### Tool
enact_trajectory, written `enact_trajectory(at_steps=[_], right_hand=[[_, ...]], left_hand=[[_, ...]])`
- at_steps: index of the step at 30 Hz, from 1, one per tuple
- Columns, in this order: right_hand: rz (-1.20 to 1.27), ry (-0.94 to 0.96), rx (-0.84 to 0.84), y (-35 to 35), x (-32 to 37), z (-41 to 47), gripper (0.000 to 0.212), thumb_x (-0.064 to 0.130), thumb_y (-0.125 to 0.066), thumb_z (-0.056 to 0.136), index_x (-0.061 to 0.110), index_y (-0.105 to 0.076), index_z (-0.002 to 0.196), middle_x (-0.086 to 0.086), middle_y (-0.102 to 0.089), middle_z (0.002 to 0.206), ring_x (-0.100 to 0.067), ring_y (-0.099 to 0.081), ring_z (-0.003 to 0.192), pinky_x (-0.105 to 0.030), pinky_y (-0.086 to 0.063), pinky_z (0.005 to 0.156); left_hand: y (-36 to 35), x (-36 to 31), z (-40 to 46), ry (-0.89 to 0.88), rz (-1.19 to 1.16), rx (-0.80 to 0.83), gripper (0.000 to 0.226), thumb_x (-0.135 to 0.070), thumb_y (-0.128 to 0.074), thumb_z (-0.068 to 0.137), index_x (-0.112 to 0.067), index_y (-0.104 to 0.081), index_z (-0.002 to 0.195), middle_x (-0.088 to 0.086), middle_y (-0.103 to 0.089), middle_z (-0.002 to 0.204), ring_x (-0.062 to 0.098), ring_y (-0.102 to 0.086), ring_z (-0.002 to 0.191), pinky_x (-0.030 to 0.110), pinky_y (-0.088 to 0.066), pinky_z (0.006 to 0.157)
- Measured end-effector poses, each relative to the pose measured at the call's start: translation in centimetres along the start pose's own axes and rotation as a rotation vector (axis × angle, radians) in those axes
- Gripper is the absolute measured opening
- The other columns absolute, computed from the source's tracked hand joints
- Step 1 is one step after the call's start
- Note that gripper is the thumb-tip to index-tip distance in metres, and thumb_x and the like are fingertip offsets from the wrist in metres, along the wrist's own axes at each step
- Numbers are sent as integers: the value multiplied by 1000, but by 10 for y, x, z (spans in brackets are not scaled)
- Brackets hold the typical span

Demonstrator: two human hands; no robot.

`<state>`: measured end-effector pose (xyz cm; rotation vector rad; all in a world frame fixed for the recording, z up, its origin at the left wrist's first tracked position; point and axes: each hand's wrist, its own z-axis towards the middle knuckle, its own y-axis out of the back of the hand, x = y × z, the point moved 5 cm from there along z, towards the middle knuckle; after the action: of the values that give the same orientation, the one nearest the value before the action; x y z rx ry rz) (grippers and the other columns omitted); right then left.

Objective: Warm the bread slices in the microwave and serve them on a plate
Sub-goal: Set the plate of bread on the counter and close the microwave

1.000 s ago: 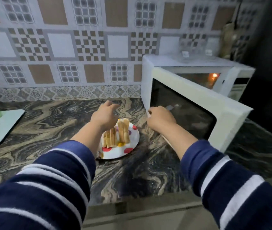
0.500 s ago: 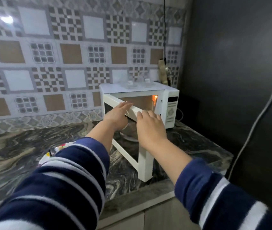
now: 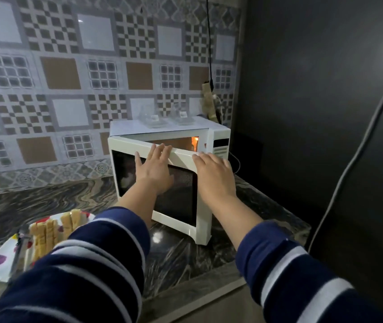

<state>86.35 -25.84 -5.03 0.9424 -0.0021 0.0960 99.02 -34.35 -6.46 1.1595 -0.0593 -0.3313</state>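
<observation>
A white microwave [image 3: 218,138] stands at the back right of the marble counter, its inner lamp glowing orange. Its door [image 3: 181,206] is swung partly out, with a gap along the top. My left hand [image 3: 154,172] lies flat on the door's upper edge and dark window, fingers spread. My right hand [image 3: 214,176] presses flat on the door's upper right part. Neither hand holds anything. Toasted bread slices [image 3: 50,231] stand on edge on a white plate [image 3: 0,266] with coloured spots at the lower left, partly hidden by my left sleeve.
Two clear glass pieces [image 3: 167,116] rest on the microwave's top. A black cable [image 3: 210,43] hangs down the tiled wall to a socket behind it. A dark panel with another cable [image 3: 349,159] fills the right side. The counter's front edge [image 3: 197,297] runs just below my arms.
Both hands left the plate area and came up onto the microwave door. The door has swung from wide open to nearly closed. My view turned right and pulled back.
</observation>
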Motion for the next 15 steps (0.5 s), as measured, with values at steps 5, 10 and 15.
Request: enact_trajectory(at_steps=[5, 10, 15], right_hand=[[2, -7, 52, -25, -54, 45, 53, 7, -35, 99, 23, -32, 149, 1, -32, 156, -18, -24, 145, -40, -16, 116], [30, -24, 133, -64, -93, 92, 67, 8, -47, 94, 27, -21, 152, 4, -20, 160, -15, -12, 148, -45, -5, 121], [114, -4, 86, -96, -119, 137, 57, 7, -45, 98, 30, -31, 148, 6, -28, 157, -13, -18, 147, -43, -4, 120]], left_hand=[[-26, -18, 40, 35, 48, -44, 82, -32, -51, 88, -29, -2, 153, -6, -2, 161, 14, 9, 149, 57, 6, 117], [-47, -30, 78, 90, 119, -104, 80, -43, -44, 90, -28, 2, 153, -4, 0, 162, 19, 8, 149, 56, 0, 117], [-68, -34, 106, 143, 150, -180, 74, -42, -39, 93, -26, 2, 153, -3, -1, 161, 21, 5, 149, 58, -1, 117]])
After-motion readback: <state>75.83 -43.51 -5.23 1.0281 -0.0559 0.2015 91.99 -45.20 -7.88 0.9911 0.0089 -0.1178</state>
